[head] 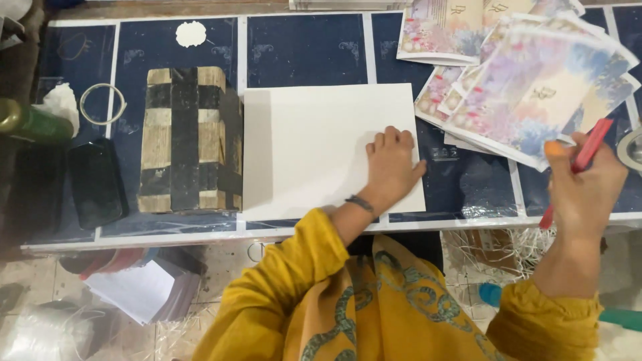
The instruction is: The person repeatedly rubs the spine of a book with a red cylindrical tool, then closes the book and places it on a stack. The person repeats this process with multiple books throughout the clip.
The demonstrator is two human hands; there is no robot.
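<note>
Dark blue tabletop (304, 50) fills the upper frame, with a white sheet (314, 147) at centre and a taped wooden block (187, 140) just left of it. Left hand (391, 164) presses flat, fingers loosely curled, on the sheet's right edge. Right hand (585, 184), at right, grips a red pen (582, 160) and a floral card (542, 93) above fanned cards.

A small cream scalloped paper label (191, 33) lies at the upper left of the frame on the dark blue tabletop. A black rectangular phone with a dark screen (96, 184) lies at the left edge.
</note>
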